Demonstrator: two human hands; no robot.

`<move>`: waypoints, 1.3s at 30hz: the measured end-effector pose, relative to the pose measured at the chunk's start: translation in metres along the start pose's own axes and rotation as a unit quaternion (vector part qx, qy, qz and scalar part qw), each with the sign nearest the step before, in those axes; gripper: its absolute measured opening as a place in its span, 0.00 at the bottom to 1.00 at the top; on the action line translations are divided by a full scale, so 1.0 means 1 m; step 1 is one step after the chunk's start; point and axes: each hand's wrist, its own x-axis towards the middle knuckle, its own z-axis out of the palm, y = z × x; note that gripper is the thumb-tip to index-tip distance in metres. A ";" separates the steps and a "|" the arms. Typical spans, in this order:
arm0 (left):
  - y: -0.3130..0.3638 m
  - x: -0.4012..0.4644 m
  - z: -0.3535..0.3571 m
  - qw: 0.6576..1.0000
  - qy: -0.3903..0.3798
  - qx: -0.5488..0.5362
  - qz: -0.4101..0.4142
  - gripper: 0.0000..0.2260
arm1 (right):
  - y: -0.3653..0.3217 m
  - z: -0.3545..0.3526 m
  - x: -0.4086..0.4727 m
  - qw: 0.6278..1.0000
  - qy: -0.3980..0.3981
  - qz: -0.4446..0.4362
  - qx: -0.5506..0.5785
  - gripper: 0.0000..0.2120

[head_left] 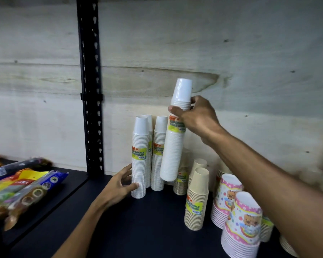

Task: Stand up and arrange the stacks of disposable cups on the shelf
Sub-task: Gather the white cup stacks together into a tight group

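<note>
Holding a white stack (172,146) in the air with the right hand (196,118), fingers and thumb clamped round its upper part, just above the label. Kept a little tilted and lifted clear of the shelf (138,220), probably to bring it down beside the other white stacks (158,155) at the back left. Steadying the front white stack (139,159) with the left hand (119,187), fingers spread and resting against its lower side, probably so it does not fall when the new one comes. Standing to the right: beige stacks (197,200) and pink printed stacks (241,226), grouped by kind. Lying on the left shelf: snack packets (22,187).
</note>
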 end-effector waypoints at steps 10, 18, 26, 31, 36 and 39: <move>0.003 0.000 0.002 0.999 0.012 -0.040 -0.007 0.28 | 0.036 0.053 -0.026 0.991 -0.082 0.053 -0.089 0.31; 0.005 -0.001 0.002 0.999 0.006 -0.034 -0.003 0.30 | 0.056 0.078 -0.032 0.993 -0.058 0.055 -0.082 0.32; 0.007 -0.002 0.002 1.000 0.000 -0.008 -0.008 0.29 | 0.078 0.096 -0.053 0.984 -0.095 0.103 -0.106 0.33; 0.008 -0.003 0.002 1.000 0.001 0.020 -0.011 0.28 | 0.107 0.112 -0.080 0.964 -0.145 0.168 -0.144 0.30; 0.006 -0.003 0.005 1.000 -0.007 -0.010 -0.016 0.29 | 0.125 0.124 -0.095 0.970 -0.131 0.156 -0.134 0.27; 0.005 -0.002 0.005 1.000 -0.007 -0.018 -0.017 0.29 | 0.127 0.129 -0.095 0.976 -0.131 0.135 -0.111 0.26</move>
